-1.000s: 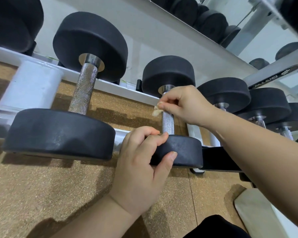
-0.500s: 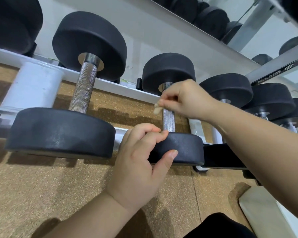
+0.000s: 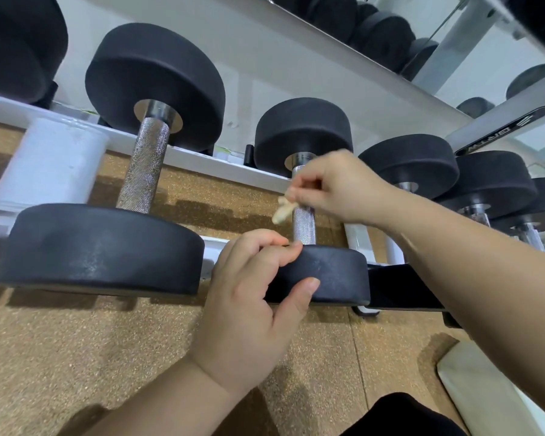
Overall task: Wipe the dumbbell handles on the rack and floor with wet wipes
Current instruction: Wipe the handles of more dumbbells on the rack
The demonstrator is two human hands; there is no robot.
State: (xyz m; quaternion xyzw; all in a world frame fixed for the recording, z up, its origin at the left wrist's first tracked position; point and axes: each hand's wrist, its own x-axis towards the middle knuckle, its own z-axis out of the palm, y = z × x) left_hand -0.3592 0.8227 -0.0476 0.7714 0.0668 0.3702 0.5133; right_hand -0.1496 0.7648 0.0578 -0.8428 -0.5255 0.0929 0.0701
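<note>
Dumbbell handle [image 3: 304, 221], knurled steel, sits on rack [image 3: 44, 158]. Right hand [image 3: 337, 187] pinches crumpled wet wipe [image 3: 280, 210] at its upper part. Left hand [image 3: 249, 306] grips near head [image 3: 334, 272], fingers curled over rim.

A white rack [image 3: 199, 161] carries black dumbbells [image 3: 101, 247] side by side across its two rails. Speckled brown floor [image 3: 76, 347] lies beneath.

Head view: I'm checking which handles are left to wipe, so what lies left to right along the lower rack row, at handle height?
white post → big handle → wipe → small handle → third dumbbell. Both hands overlap these, so they are left out.
</note>
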